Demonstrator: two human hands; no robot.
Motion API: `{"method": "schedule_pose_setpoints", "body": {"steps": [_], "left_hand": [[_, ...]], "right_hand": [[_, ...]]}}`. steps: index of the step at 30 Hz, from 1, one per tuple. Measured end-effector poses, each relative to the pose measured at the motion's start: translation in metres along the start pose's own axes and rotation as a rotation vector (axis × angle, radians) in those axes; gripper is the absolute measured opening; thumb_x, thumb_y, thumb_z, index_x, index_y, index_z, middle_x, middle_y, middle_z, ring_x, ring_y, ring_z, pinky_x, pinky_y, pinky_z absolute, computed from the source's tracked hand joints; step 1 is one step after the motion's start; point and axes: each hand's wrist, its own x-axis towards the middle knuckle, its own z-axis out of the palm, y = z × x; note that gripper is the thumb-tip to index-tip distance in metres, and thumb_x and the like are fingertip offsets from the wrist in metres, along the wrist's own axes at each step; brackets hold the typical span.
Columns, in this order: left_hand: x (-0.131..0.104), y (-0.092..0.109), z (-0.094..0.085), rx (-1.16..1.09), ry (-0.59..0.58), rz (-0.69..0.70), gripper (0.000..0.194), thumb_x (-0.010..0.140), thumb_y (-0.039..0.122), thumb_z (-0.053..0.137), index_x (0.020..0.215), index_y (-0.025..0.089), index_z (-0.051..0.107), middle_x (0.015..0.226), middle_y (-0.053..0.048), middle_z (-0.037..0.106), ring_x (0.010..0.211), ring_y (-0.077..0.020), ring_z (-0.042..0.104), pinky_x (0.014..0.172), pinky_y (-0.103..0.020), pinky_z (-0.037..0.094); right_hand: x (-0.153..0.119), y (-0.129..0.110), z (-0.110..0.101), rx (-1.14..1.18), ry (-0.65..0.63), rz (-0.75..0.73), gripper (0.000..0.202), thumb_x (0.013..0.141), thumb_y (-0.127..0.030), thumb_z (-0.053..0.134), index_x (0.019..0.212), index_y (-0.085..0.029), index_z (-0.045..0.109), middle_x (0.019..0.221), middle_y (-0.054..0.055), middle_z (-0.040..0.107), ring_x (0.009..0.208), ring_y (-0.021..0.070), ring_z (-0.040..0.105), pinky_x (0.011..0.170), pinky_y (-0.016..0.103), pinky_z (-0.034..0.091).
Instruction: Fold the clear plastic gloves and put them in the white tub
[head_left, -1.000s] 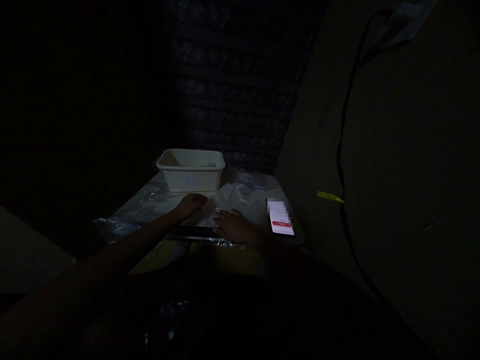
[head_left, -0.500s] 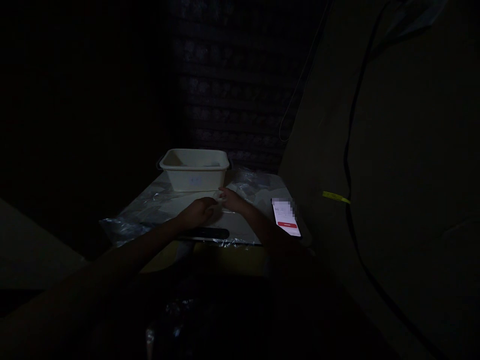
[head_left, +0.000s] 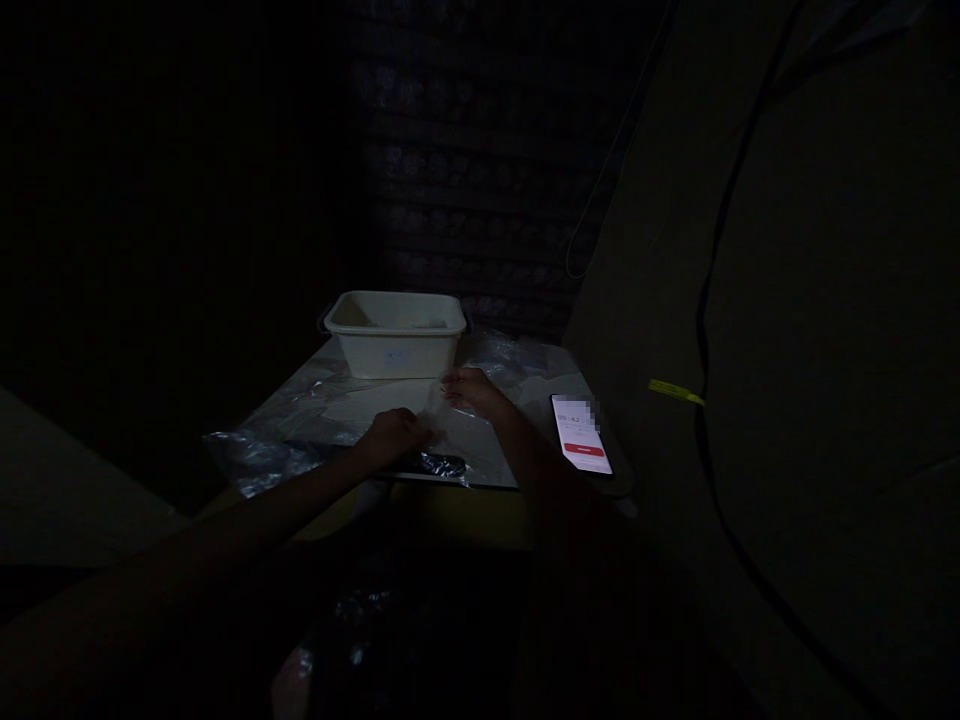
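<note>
Clear plastic film [head_left: 262, 455] lies across a pale table [head_left: 517, 420], loose and crinkled at the left and front edges. My left hand [head_left: 394, 437] is closed near the table's front, its fingertips pinched on the film. Further forward, my right hand [head_left: 474, 392] has its fingers curled together on the film too, just in front of a cream tub [head_left: 397, 352]. A long dark object [head_left: 446, 464] lies along the front edge by my left hand, partly under shiny film. Its kind is hard to make out in the dim light.
A lit phone [head_left: 581, 435] showing a timer lies at the table's right side. The tub at the back has a handle and something pale inside. A dark cable with a yellow tag [head_left: 675, 392] hangs along the right wall.
My hands, close together before, have moved apart, the left coming slightly nearer and the right shifting rightward. Shiny film now covers the near end of the dark object. The view has shifted a little.
</note>
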Motion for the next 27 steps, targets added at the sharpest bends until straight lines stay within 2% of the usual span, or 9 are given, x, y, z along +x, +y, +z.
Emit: {"method": "schedule_pose_setpoints", "body": {"steps": [3,5,10,15,21,27], "left_hand": [[-0.007,0.003,-0.005,0.139,-0.101,0.026,0.031,0.064,0.039,0.040,0.058,0.013,0.057,0.055,-0.004,0.058,0.056,-0.0145,0.054,0.046,-0.019,0.036],[-0.010,0.003,-0.006,0.204,-0.115,0.049,0.027,0.063,0.034,0.041,0.053,0.013,0.056,0.051,-0.003,0.055,0.053,-0.0136,0.053,0.044,-0.019,0.033],[-0.013,-0.002,-0.007,0.300,-0.138,0.104,0.026,0.063,0.032,0.041,0.053,0.014,0.056,0.049,-0.003,0.054,0.050,-0.0130,0.051,0.043,-0.020,0.031],[-0.020,-0.002,-0.006,0.381,-0.167,0.142,0.029,0.067,0.032,0.037,0.063,0.013,0.059,0.061,-0.007,0.059,0.055,-0.0142,0.054,0.045,-0.020,0.033],[-0.030,0.009,-0.006,0.511,-0.132,0.106,0.031,0.068,0.032,0.037,0.072,0.012,0.060,0.070,-0.012,0.060,0.065,-0.0201,0.057,0.052,-0.025,0.039],[-0.035,0.016,-0.005,0.544,-0.121,0.160,0.031,0.068,0.031,0.037,0.073,0.012,0.061,0.071,-0.015,0.060,0.065,-0.0242,0.057,0.053,-0.030,0.041]], "right_hand": [[0.000,0.002,0.001,0.057,0.012,0.001,0.010,0.061,-0.007,0.049,0.064,-0.015,0.051,0.053,-0.005,0.051,0.048,0.0049,0.048,0.052,0.020,0.040],[0.001,0.004,0.002,0.046,0.024,-0.006,0.010,0.061,-0.006,0.048,0.063,-0.015,0.051,0.052,-0.005,0.051,0.047,0.0049,0.048,0.051,0.020,0.040],[0.005,0.008,0.004,-0.015,0.071,-0.042,0.012,0.060,-0.003,0.046,0.058,-0.014,0.050,0.047,-0.005,0.049,0.044,0.0046,0.046,0.047,0.018,0.038],[0.009,0.015,0.000,-0.137,0.122,-0.096,0.014,0.058,-0.003,0.043,0.053,-0.014,0.050,0.043,-0.006,0.046,0.040,0.0047,0.043,0.045,0.017,0.036],[0.015,0.020,-0.008,-0.520,0.157,-0.297,0.014,0.057,-0.006,0.045,0.053,-0.014,0.056,0.054,-0.003,0.054,0.054,0.0079,0.049,0.055,0.019,0.038],[0.014,0.021,-0.019,-0.964,0.136,-0.410,0.020,0.062,-0.008,0.043,0.066,-0.016,0.061,0.074,0.002,0.059,0.072,0.0107,0.051,0.069,0.021,0.037]]}}
